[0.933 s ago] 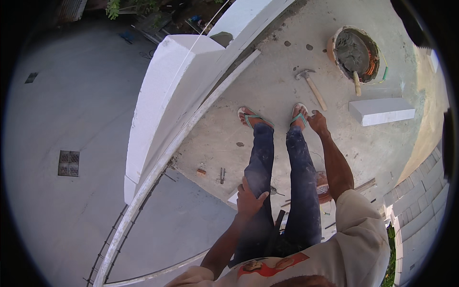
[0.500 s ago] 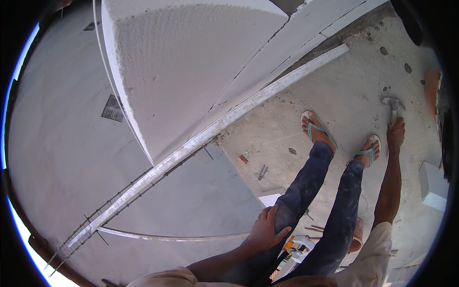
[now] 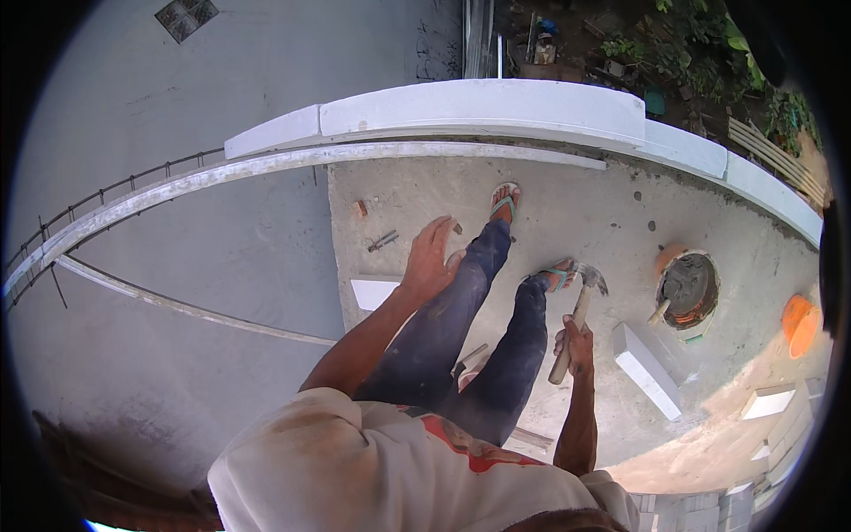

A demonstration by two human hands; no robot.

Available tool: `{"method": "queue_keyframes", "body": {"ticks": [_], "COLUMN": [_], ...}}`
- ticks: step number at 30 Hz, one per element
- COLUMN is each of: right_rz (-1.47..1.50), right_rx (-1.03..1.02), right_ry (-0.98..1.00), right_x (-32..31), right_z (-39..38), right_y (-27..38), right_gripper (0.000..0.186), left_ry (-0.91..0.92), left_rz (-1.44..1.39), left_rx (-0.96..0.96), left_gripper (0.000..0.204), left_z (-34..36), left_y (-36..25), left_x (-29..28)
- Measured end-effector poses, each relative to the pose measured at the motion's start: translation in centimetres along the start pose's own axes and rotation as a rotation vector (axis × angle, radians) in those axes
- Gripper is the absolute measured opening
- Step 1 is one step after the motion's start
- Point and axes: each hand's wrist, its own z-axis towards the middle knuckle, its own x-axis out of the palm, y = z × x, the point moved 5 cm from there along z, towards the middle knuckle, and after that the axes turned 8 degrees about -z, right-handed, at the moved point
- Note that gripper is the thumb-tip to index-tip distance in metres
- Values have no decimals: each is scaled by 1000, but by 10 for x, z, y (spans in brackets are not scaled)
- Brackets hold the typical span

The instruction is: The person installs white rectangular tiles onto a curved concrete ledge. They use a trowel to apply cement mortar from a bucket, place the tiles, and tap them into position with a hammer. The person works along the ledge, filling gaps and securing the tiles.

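Holds a hammer [image 3: 582, 306] in the right hand [image 3: 578, 348], with fingers curled around the lower part of the wooden handle. Shows a short bit of wood poking out below the grip, and has the metal head pointing away from the body, just beside the right foot [image 3: 560, 273] in this view. Cannot tell how high above the floor [image 3: 417, 204]. Has the left hand [image 3: 430, 264] stretched out, fingers almost straight and thumb apart, with nothing seen in it, next to the left leg [image 3: 448, 315]. Cannot tell if touching the leg.

Likely to feel heavy at the metal end and lighter along the wood. Should be stiff and hard, and not easy to break. May slip a little with dust or sweat, so best to wrap the whole hand around the wood. Good to grip low for a strong swing, or nearer the head for more control. Better to keep fingers off the claw.

On the floor to the right, a white block [image 3: 645, 368] and a bucket [image 3: 669, 259] with wet grey mix [image 3: 687, 279]. Near the left hand, a small metal tool [image 3: 383, 240] and a bit of red brick [image 3: 359, 208]. Farther off, a long pale bar [image 3: 372, 152] beside a row of white blocks [image 3: 479, 106].
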Motion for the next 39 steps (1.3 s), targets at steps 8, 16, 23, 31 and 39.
{"method": "queue_keyframes", "body": {"ticks": [8, 16, 23, 31, 39], "right_rz": [-593, -1116, -1194, -1247, -1318], "right_rx": [-305, -810, -881, -1138, -1181], "right_ry": [-106, -199, -68, -71, -115], "right_x": [87, 197, 277, 299, 298], "right_z": [-154, -166, -156, -125, -104], "right_y": [129, 244, 315, 341, 340], "right_gripper": [44, 68, 69, 65, 68], "left_ry": [-274, 21, -1, -38, -40], "left_rz": [327, 490, 377, 373, 397], "left_rx": [219, 130, 185, 209, 212], "left_gripper": [97, 92, 85, 82, 84], "left_z": [132, 186, 194, 196, 199], "left_y": [-21, 28, 49, 51, 51], "left_x": [-175, -182, -172, -171, -172]}}
